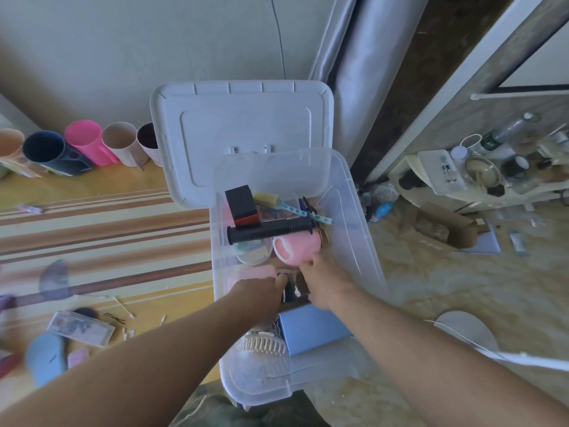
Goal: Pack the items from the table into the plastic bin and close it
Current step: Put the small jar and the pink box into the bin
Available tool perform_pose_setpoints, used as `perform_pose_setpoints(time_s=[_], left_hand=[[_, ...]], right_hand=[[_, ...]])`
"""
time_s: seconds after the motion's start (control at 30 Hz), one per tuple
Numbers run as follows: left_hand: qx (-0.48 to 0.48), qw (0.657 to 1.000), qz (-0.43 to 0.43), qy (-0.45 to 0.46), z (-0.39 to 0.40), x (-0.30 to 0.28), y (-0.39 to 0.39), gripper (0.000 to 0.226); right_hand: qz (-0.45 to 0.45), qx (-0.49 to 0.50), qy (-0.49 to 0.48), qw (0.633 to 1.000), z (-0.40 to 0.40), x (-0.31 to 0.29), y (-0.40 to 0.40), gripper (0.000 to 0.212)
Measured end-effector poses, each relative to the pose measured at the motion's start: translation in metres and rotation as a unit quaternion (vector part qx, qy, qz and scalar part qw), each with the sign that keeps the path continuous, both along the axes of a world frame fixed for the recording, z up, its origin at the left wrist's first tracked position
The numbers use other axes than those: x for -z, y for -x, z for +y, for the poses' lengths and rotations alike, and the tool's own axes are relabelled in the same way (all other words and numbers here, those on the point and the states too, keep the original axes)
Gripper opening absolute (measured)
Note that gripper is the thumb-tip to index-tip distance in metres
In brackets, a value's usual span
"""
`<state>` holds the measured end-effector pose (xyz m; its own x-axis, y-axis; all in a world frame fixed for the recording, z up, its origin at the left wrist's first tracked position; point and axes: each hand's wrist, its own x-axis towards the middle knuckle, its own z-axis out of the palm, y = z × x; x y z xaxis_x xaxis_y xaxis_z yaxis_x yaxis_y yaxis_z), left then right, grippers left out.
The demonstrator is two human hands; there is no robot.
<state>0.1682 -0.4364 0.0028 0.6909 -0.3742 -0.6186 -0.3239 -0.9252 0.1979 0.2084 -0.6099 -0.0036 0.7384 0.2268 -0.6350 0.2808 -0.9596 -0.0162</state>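
Note:
The clear plastic bin (354, 211) stands open beside the table, its white lid (240, 118) leaning upright behind it. Inside lie a black block (241, 200), a black pump (268, 231), a pink cup (297, 249), a blue box (311, 328) and a cream hair claw (264, 345). Both my hands reach into the bin. My left hand (258, 298) and my right hand (320, 283) meet around a small dark object (288, 289); which hand grips it is unclear.
The striped table (107, 235) at left holds a row of cups (83, 146) along the wall, a clear flat case (80, 328), a blue oval item (46, 359), hair pins and cotton swabs. Clutter and a cardboard box (443, 232) lie on the floor at right.

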Motion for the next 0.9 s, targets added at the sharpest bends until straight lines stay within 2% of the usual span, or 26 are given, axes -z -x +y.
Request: perform_pose_setpoints(time_s=[0.1,0.17,0.23,0.3,0.37,0.43,0.47,0.53,0.6,0.63,0.67,0.73,0.8,0.9], left_hand=[[0.039,0.999,-0.018,-0.017,0.002,0.003,-0.002,0.081],[0.081,0.995,-0.022,-0.049,0.003,0.002,-0.003,0.069],[0.096,0.993,-0.016,-0.062,0.004,0.000,-0.002,0.067],[0.112,0.991,-0.009,-0.077,0.002,-0.004,0.000,0.064],[0.130,0.988,-0.006,-0.078,-0.003,-0.016,0.004,0.047],[0.130,0.991,0.000,-0.037,-0.006,-0.032,0.007,0.034],[0.126,0.992,-0.013,0.010,-0.002,-0.042,0.009,0.035],[0.110,0.975,-0.108,0.161,0.016,-0.066,0.012,0.039],[0.058,0.936,-0.210,0.275,0.049,-0.081,0.017,0.035],[0.019,0.926,-0.235,0.295,0.069,-0.085,0.021,0.032],[-0.026,0.921,-0.257,0.292,0.094,-0.088,0.027,0.029],[-0.123,0.909,-0.289,0.273,0.147,-0.082,0.038,0.027],[-0.219,0.894,-0.305,0.243,0.204,-0.067,0.054,0.025],[-0.327,0.883,-0.287,0.178,0.287,-0.046,0.085,0.026]], right_hand=[[0.010,0.037,-0.058,0.998,-0.004,-0.005,-0.004,0.043],[0.002,0.072,-0.048,0.996,0.000,-0.004,-0.009,0.030],[0.008,0.113,-0.030,0.993,-0.003,0.001,-0.006,0.013],[-0.014,0.098,0.009,0.995,-0.005,0.010,-0.010,0.015],[-0.041,0.084,0.029,0.995,0.001,0.013,-0.019,0.019],[-0.028,0.016,0.044,0.999,0.003,0.008,-0.016,0.019],[-0.012,0.005,0.053,0.999,0.004,0.006,-0.012,0.020],[-0.007,-0.005,0.036,0.999,0.004,0.005,-0.003,0.021],[-0.061,0.042,-0.034,0.997,0.013,-0.007,0.001,0.016],[-0.107,0.064,-0.089,0.988,0.019,-0.017,0.002,0.016],[-0.174,0.076,-0.163,0.968,0.032,-0.029,0.002,0.014],[-0.309,0.065,-0.317,0.894,0.070,-0.058,0.007,0.011],[-0.331,0.019,-0.417,0.846,0.126,-0.082,0.016,0.014],[-0.257,-0.059,-0.479,0.838,0.220,-0.088,0.035,0.017]])
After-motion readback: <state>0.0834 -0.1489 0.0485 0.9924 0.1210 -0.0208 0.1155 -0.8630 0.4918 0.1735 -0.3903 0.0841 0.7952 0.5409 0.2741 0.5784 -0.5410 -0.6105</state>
